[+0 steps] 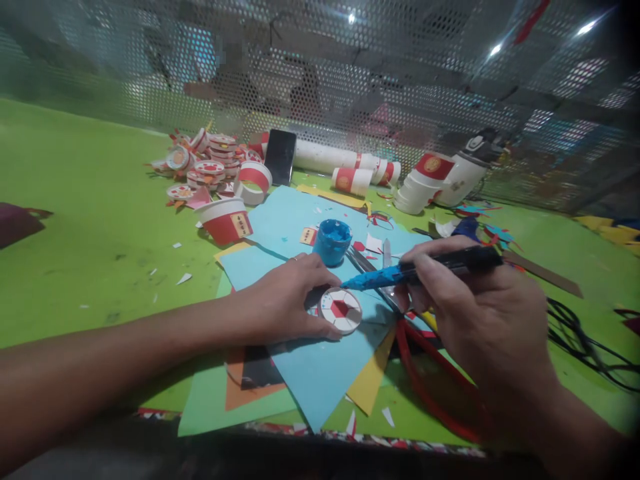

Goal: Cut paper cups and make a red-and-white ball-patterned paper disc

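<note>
My left hand point(295, 300) grips a round white paper disc point(353, 313) by its edge, thumb in front and fingers behind. A red hexagon with lines running outward marks the disc's face, and small blue specks show on its upper left. My right hand point(480, 307) is closed around a black marker point(450, 262) whose front part is coated in blue. The marker's tip reaches the disc's upper rim; whether it touches, I cannot tell. Just behind the disc stands an open jar of blue paint point(332, 243). Red-handled scissors point(425, 373) lie beneath my right hand.
Blue paper sheets point(295, 353) lie under my hands. A cut red-and-white paper cup point(225, 221), a pile of decorated discs point(213, 160), a phone point(281, 157), stacked cups point(325, 155) and a white jug point(463, 173) stand behind. Black cable point(585, 340) lies right; a perforated screen point(320, 80) borders the back.
</note>
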Available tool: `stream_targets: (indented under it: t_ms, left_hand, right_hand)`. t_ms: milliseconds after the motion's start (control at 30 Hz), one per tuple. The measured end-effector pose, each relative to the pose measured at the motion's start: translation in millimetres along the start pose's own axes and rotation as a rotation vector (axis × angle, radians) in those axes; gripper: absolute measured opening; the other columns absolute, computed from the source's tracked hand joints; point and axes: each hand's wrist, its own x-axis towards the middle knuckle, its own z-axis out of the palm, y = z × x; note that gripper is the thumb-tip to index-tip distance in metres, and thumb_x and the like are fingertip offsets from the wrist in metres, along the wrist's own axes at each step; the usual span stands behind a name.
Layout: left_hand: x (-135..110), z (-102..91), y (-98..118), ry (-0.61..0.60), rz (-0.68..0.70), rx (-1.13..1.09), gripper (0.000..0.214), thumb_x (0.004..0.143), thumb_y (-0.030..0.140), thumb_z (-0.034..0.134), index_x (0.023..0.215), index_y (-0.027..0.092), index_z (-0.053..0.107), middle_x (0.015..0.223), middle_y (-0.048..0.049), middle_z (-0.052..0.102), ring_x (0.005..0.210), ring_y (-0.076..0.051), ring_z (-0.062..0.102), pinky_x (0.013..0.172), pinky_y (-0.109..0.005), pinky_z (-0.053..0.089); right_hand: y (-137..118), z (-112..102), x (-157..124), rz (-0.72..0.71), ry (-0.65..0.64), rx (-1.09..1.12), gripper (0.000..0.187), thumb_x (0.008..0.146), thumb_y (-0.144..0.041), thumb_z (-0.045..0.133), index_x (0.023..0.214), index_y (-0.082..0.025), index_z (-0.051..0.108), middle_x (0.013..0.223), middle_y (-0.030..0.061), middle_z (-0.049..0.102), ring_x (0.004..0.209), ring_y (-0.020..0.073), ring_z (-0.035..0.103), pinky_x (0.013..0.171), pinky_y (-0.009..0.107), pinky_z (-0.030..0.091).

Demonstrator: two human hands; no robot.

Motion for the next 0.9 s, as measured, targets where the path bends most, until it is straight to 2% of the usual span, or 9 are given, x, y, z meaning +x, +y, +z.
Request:
stream_targets:
  t_ms: [267,433,567,900]
  left_hand:
    - [-1.0,1.1,-2.5,0.007,0.02,-0.014,0.047,0.068,0.046,0.071,0.105,0.019,0.061,0.096,-0.0061,0.054,0.091,-0.022,0.05,0.076,-0.032,0.041]
    - [-0.6,-0.9,1.4,-0.003,0.005,-0.024,0.043,0.067,0.043,0.072,0.104,0.022,0.063,0.094,-0.0045,0.054,0.09,-0.021,0.049,0.076,-0.031,0.042]
    - [-0.5,-1.7,3.3,-0.016,-0.006,-0.019,0.041,0.068,0.042,0.072,0.102,0.021,0.063,0.092,-0.0046,0.053,0.088,-0.02,0.049,0.074,-0.03,0.041]
    - [-1.1,-0.7,1.6,0.002,0.014,-0.018,0.042,0.068,0.041,0.072,0.104,0.022,0.063,0.094,-0.0047,0.054,0.089,-0.02,0.049,0.074,-0.03,0.041]
  right_hand:
    - [-7.8,-0.5,-1.6,-0.068,-0.038,-0.108,0.01,0.081,-0.016,0.056,0.073,-0.021,0.06,0.059,-0.0032,0.056,0.051,0.01,0.051,0.047,0.022,0.042]
    - [-8.2,3.0,-3.6,-0.043,-0.092,-0.083,0.008,0.079,-0.013,0.057,0.077,-0.02,0.06,0.066,-0.0033,0.059,0.052,0.0085,0.054,0.047,0.019,0.044]
    - [-7.7,4.4,-4.0,-0.014,-0.128,-0.034,0.007,0.079,-0.013,0.057,0.076,-0.019,0.059,0.063,-0.004,0.057,0.05,0.0072,0.053,0.047,0.017,0.044]
    - [-6.0,6.3,-2.7,-0.018,-0.141,-0.017,0.006,0.076,-0.012,0.058,0.074,-0.018,0.058,0.062,-0.0034,0.057,0.051,0.0076,0.053,0.047,0.017,0.045]
